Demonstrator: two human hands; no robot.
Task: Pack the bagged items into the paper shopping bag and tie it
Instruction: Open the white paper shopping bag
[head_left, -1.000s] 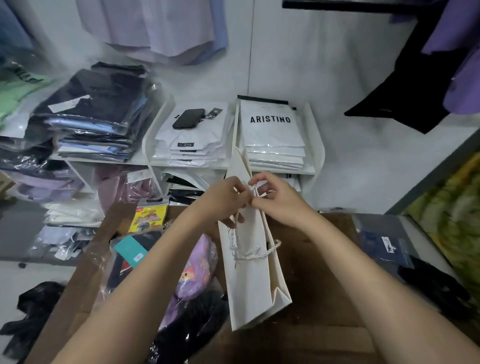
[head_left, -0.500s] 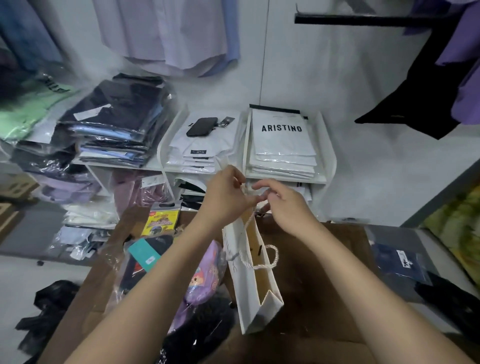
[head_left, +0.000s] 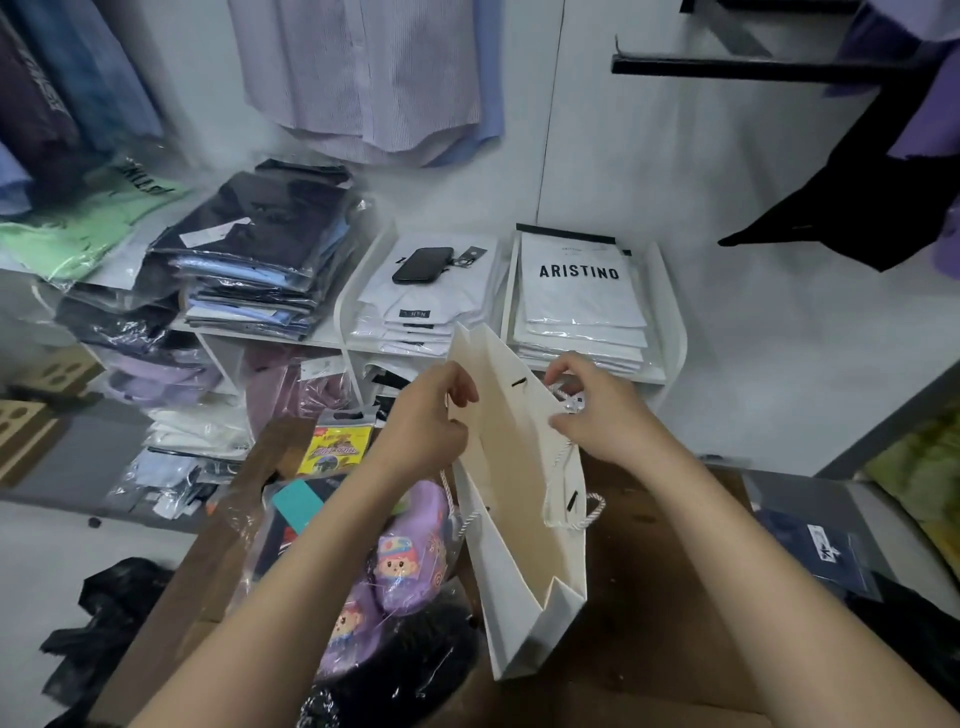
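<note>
Paper shopping bag: the cream paper shopping bag (head_left: 519, 519) stands near the middle of the brown worktop (head_left: 649, 571), leaning a little, mouth upward.
Change: a moment ago both hands met at the closed top of the flat bag. Now they have drawn apart and the mouth gapes wide, showing a pale inside with nothing visible in it.
Left hand: the left hand (head_left: 426, 421) grips the rim of the bag's left wall, fingers (head_left: 462, 387) curled over it.
Right hand: the right hand (head_left: 597, 415) pinches the right wall's rim, and its fingers (head_left: 563, 371) are closed around white cord there.
Rope handle: a white rope handle (head_left: 582, 514) dangles over the right wall.
Bagged items: the bagged items (head_left: 405, 551), purple cartoon-printed and dark goods in clear plastic, lie just beside the bag toward the worktop's left edge. A navy packet (head_left: 821, 545) sits near the right edge.
Meaning: the bag looks ready for loading. Packing and tying are not yet done.
Beyond: a white shelf (head_left: 343, 312) of folded shirts stands past the far edge.
</note>
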